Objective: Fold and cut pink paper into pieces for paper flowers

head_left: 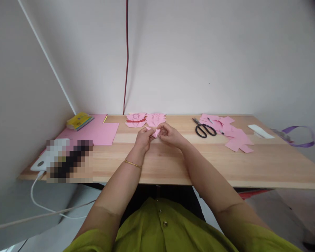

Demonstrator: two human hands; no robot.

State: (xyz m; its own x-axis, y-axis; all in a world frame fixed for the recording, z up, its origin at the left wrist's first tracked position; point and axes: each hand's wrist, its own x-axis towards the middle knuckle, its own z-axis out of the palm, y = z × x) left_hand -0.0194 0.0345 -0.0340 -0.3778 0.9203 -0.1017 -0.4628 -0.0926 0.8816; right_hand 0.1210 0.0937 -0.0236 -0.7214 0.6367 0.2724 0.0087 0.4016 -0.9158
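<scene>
Mid-frame, our left hand [144, 139] is pinching seemingly unfinished pink paper [155, 133], right hand [171, 135] curling alongside, hold unclear; shaped pieces [156, 119] above are looking done.

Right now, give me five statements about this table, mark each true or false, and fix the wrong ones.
1. The left hand holds a small pink paper. True.
2. The scissors lie to the left of both hands. False: they lie to the right, beyond the right hand.
3. A gold bracelet circles the right forearm. False: it is on the left.
4. The yellow packet rests on pink sheets. True.
5. The white strip lies to the right of the scissors. True.
</scene>
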